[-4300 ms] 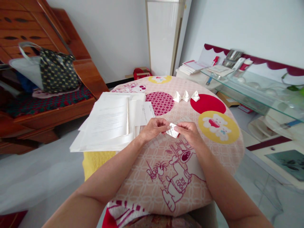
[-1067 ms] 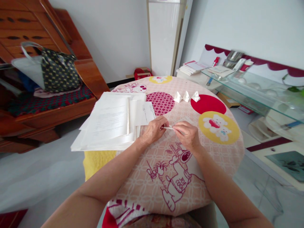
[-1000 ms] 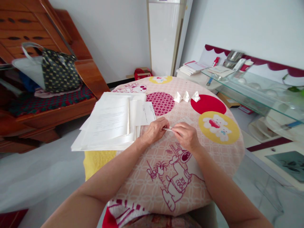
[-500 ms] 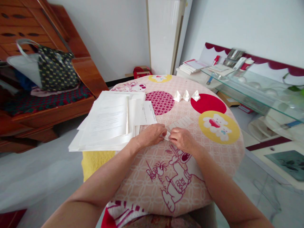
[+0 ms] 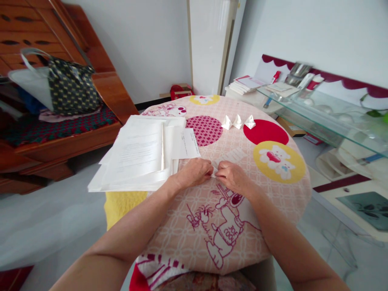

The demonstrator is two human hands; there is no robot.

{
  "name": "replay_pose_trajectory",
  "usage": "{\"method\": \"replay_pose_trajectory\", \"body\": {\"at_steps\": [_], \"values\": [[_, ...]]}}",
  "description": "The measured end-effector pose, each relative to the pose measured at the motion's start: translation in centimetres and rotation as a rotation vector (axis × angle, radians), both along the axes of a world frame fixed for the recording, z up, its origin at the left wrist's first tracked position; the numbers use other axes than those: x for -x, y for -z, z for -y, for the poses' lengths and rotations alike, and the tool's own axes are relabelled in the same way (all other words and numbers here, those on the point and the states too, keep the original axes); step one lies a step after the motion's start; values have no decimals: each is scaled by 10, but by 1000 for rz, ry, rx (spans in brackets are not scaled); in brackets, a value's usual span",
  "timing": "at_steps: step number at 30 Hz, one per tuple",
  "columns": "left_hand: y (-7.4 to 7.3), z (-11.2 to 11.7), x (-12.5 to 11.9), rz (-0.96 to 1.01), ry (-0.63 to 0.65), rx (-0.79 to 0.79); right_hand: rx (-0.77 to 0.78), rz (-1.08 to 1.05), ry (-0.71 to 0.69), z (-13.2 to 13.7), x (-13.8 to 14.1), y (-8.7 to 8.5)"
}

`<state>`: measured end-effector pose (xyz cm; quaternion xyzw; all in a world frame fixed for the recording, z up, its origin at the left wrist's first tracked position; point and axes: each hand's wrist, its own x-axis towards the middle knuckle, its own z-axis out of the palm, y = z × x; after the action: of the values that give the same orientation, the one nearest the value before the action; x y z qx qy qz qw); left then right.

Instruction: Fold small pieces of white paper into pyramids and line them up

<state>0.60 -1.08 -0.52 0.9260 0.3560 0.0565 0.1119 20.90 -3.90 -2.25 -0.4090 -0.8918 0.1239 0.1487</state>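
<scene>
My left hand (image 5: pixel 198 171) and my right hand (image 5: pixel 232 174) meet over the middle of the table, fingers closed on a small piece of white paper (image 5: pixel 214 171). Most of that paper is hidden by the fingers. Just beyond the hands lies a printed paper strip (image 5: pixel 232 157), flat on the cloth. Farther back stand three folded white paper shapes in a row: a left one (image 5: pixel 226 122), a middle one (image 5: pixel 237 122) and a right one (image 5: pixel 250 122). Beside my left hand is a stack of printed sheets (image 5: pixel 139 149), with a smaller printed sheet (image 5: pixel 189 144) at its right side.
A patterned pink tablecloth (image 5: pixel 176 226) covers the round table. To the right stands a glass shelf (image 5: pixel 333 117) holding cups and papers. On the left, a wooden bench (image 5: pixel 115 95) carries a dark patterned bag (image 5: pixel 71 87). A red bag (image 5: pixel 178 92) sits by the back wall.
Both hands stay in nearly the same place on the small paper, with slight finger movement. The folded shapes and the stack of sheets have not moved.
</scene>
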Motion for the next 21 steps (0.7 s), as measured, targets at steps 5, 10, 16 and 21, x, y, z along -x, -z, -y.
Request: {"method": "replay_pose_trajectory", "body": {"at_steps": [5, 10, 16, 21], "values": [[6, -7, 2, 89, -101, 68, 45, -118, 86, -4, 0, 4], [13, -15, 4, 267, -154, 206, 128, -261, 196, -9, 0, 3], [12, -17, 1, 329, -248, 281, 233, -315, 313, -14, 3, 0], [9, -17, -2, 299, -306, 277, 314, -342, 386, -18, 4, -2]]}}
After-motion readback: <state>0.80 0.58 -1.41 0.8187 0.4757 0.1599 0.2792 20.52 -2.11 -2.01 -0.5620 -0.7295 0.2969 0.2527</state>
